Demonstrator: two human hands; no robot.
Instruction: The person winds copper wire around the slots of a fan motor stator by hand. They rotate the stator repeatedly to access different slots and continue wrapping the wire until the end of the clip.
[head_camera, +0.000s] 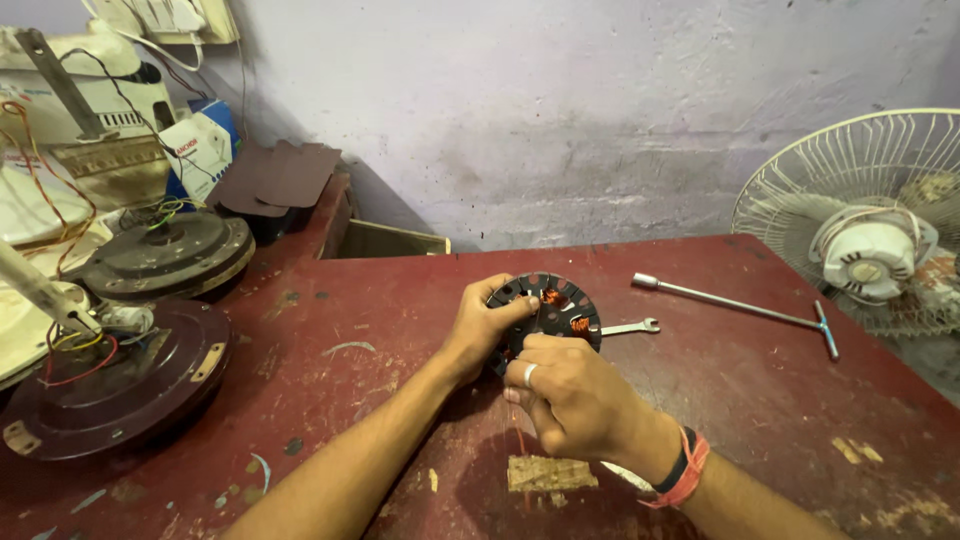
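Scuffed red table (330, 300) against a grey wall, crowded on the left by fan motors (120, 370), table fan (880, 230) hanging past the right edge. Stator (555, 305) mid-table, gripped on its left rim by left hand (480, 325). Right hand (565, 395) closed at its near edge, pinching something too small to tell. Spanner (630, 327) just beside it, T-wrench (740, 305) farther right. Plenty of bare room up front.
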